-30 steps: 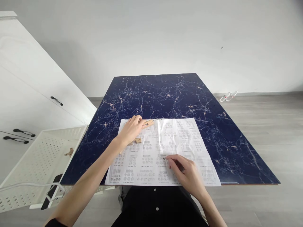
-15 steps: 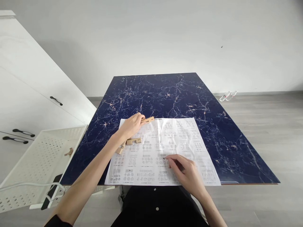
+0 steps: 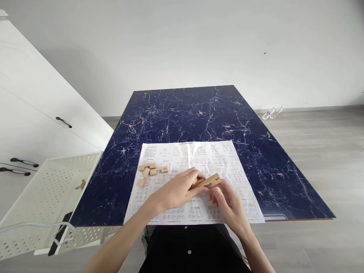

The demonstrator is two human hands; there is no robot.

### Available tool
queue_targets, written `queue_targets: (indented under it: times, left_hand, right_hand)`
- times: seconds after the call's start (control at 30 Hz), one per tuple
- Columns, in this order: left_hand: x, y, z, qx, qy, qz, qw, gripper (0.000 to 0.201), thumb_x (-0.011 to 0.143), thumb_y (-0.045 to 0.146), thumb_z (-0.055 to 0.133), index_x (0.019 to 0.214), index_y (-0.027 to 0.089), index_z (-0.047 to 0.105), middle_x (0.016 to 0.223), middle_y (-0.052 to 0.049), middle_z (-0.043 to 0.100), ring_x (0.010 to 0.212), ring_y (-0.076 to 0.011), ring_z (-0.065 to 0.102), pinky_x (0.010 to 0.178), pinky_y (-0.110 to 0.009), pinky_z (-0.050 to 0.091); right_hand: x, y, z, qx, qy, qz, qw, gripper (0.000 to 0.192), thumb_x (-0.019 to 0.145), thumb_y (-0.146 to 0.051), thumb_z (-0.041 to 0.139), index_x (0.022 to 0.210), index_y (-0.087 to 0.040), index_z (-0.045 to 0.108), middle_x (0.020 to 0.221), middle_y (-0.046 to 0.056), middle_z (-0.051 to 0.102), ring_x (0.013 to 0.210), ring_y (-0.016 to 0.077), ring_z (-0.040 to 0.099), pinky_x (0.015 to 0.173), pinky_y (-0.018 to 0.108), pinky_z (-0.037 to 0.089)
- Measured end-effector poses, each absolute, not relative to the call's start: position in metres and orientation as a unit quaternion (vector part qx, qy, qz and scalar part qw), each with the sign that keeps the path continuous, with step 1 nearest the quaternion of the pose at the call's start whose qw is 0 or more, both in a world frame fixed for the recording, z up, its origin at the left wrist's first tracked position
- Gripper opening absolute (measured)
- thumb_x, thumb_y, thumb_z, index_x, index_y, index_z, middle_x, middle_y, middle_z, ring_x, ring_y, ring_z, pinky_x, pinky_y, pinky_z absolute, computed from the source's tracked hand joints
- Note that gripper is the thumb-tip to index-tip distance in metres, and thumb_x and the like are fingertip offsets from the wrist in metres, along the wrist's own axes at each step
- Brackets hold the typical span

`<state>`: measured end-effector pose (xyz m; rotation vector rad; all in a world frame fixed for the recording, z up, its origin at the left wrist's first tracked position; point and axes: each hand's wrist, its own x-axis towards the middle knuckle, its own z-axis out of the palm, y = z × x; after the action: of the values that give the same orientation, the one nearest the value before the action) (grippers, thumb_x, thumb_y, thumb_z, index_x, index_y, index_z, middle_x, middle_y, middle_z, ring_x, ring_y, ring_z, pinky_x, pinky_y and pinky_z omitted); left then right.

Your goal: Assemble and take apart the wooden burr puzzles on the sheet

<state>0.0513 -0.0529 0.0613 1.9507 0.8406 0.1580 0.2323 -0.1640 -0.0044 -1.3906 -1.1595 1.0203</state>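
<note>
My left hand [image 3: 182,185] is closed on a notched wooden puzzle piece [image 3: 215,179] marked 2, held above the printed sheet. More light wood shows by its thumb; I cannot tell if that is a second piece. My right hand [image 3: 229,201] is at the piece's right end, its fingers curled and touching it. To the left, a notched piece marked 3 [image 3: 164,169] lies on the sheet beside a long notched piece [image 3: 147,167] and a tilted one [image 3: 146,173]. Nearer to me is a small wooden end [image 3: 141,183].
The creased white instruction sheet [image 3: 241,204] lies along the near edge of the dark blue marbled table [image 3: 182,113]. At left stand a white perforated cart [image 3: 36,189], with a small wooden piece [image 3: 81,184] on it, and a white cabinet [image 3: 34,94] with black handles.
My left hand has come from the sheet's upper left toward me and rightward, bringing the wooden piece to my right hand. The right hand has shifted slightly right and up to meet it.
</note>
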Motion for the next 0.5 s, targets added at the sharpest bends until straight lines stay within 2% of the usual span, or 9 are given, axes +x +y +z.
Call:
queue_targets:
  times: [0.13,0.2,0.4,0.5]
  left_hand:
    - [0.057,-0.053,0.05,0.794,0.352,0.064,0.491,0.035,0.098,0.057,0.071,0.112,0.025,0.066,0.114,-0.005,0.068,0.092,-0.0239,0.065,0.076,-0.037,0.049]
    - [0.057,-0.051,0.048,0.788,0.359,0.09,0.491,0.041,0.099,0.06,0.069,0.122,0.026,0.065,0.114,-0.006,0.067,0.094,-0.0243,0.065,0.077,-0.037,0.049]
    - [0.05,-0.041,0.042,0.76,0.397,0.147,0.492,0.056,0.102,0.063,0.062,0.144,0.027,0.057,0.107,-0.006,0.068,0.083,-0.0212,0.063,0.072,-0.036,0.052]
    - [0.044,-0.041,0.035,0.738,0.432,0.16,0.494,0.053,0.109,0.056,0.052,0.153,0.029,0.048,0.123,-0.009,0.071,0.101,-0.0255,0.07,0.082,-0.039,0.058]
  right_hand:
    - [0.231,-0.163,-0.003,-0.604,-0.438,0.409,0.526,0.037,0.108,-0.054,0.057,0.09,-0.022,0.062,0.07,0.0,0.058,0.061,0.0168,0.055,0.054,0.028,0.046]
    - [0.23,-0.163,-0.002,-0.609,-0.431,0.398,0.533,0.039,0.108,-0.056,0.056,0.089,-0.023,0.06,0.069,-0.001,0.056,0.06,0.0164,0.054,0.054,0.028,0.046]
    - [0.23,-0.163,-0.004,-0.613,-0.438,0.39,0.53,0.04,0.107,-0.058,0.057,0.089,-0.023,0.06,0.069,0.0,0.059,0.06,0.0169,0.055,0.054,0.028,0.047]
    - [0.232,-0.164,-0.007,-0.61,-0.451,0.404,0.511,0.04,0.107,-0.058,0.056,0.091,-0.023,0.062,0.071,0.0,0.061,0.061,0.0176,0.057,0.055,0.028,0.047]
